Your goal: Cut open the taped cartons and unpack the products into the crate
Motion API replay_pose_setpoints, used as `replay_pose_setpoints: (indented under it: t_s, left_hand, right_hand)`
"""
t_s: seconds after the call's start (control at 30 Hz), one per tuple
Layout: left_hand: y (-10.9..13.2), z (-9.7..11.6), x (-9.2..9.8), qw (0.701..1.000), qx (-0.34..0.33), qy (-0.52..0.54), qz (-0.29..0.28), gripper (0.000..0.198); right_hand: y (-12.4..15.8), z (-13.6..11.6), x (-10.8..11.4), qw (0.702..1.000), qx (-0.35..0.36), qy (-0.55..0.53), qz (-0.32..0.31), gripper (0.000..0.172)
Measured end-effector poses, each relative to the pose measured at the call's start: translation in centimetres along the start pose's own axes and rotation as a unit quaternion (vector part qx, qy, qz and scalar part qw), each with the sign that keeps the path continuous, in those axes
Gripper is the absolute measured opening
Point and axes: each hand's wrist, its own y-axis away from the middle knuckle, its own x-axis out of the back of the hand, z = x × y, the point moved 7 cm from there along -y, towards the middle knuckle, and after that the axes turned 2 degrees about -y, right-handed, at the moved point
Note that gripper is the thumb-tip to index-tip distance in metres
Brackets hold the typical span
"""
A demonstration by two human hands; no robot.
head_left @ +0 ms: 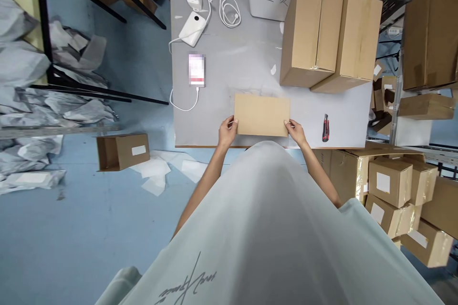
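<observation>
Cardboard [262, 115] in front of you, at the near edge of the counter [246, 59], plain face up. Whether it rests on the surface or is held just above it, you cannot tell from this view; nor whether it is a closed box or a folded flat.

Hands: both engaged. Left hand [228, 131] pinches the left end near the corner, thumb on top; right hand [295, 132] pinches the right end the same way. They stand apart by the length of the piece, holding it level and nearly square to you.

Progress, judged from how things lie: the piece is in position and gripped, an early stage by the look of it. No tape, label or cut shows on its upper face, so that side seems unworked. The underside is hidden.

Cutter [325, 128] lies loose to the right of your right hand, out of your grip. Two tall boxes [304, 33] stand beyond it. Phone [197, 70] sits to the left, cable plugged in. Lower right, off the counter, small boxes [390, 182] carry white labels; your piece shows none.
</observation>
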Motion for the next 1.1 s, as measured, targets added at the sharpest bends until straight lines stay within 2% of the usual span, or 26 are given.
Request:
replay_pose_setpoints:
  t_s: [0.17, 0.27, 0.33, 0.47, 0.57, 0.63, 0.7, 0.77, 0.83, 0.97, 1.1]
  left_hand:
    - [0.8, 0.4, -0.4, 0.999, 0.007, 0.046, -0.006, 0.057]
    - [0.5, -0.2, -0.5, 0.994, 0.066, 0.082, -0.004, 0.063]
    - [0.2, -0.4, -0.9, 0.992, 0.098, 0.082, -0.009, 0.065]
    - [0.2, 1.2, -3.5, 0.988, 0.107, 0.083, -0.080, 0.066]
    - [1.6, 4.2, -6.2, 0.980, 0.078, 0.102, -0.152, 0.071]
    - [2.7, 6.9, -7.7, 0.975, 0.041, 0.113, -0.188, 0.074]
    - [3.6, 9.5, -8.4, 0.973, 0.005, 0.115, -0.202, 0.074]
    - [4.1, 11.5, -8.2, 0.975, -0.018, 0.106, -0.194, 0.074]
    - [4.4, 12.9, -7.3, 0.979, -0.036, 0.092, -0.177, 0.073]
    - [4.8, 13.9, -4.1, 0.988, -0.061, 0.061, -0.126, 0.070]
    - [4.6, 12.9, -2.2, 0.994, -0.053, 0.026, -0.090, 0.069]
  right_hand:
    - [0.8, 1.0, -0.2, 0.996, -0.048, -0.070, 0.011, 0.092]
    - [1.2, 1.4, 1.0, 0.993, -0.067, -0.094, 0.023, 0.091]
    - [1.4, 1.7, 2.4, 0.992, -0.076, -0.095, 0.042, 0.090]
    - [2.5, 1.4, 6.7, 0.985, -0.090, -0.062, 0.133, 0.088]
    - [4.3, -1.3, 8.8, 0.979, -0.051, -0.038, 0.191, 0.087]
    - [5.4, -4.4, 8.3, 0.986, -0.004, -0.040, 0.161, 0.084]
    - [6.5, -7.6, 6.9, 0.993, 0.030, -0.039, 0.104, 0.085]
    - [7.2, -10.2, 5.8, 0.995, 0.047, -0.028, 0.081, 0.092]
    - [7.3, -11.8, 5.2, 0.994, 0.059, -0.038, 0.079, 0.098]
    - [6.2, -12.1, 3.4, 0.990, 0.059, -0.128, 0.029, 0.104]
    - [4.9, -10.7, 1.0, 0.986, 0.028, -0.164, -0.031, 0.109]
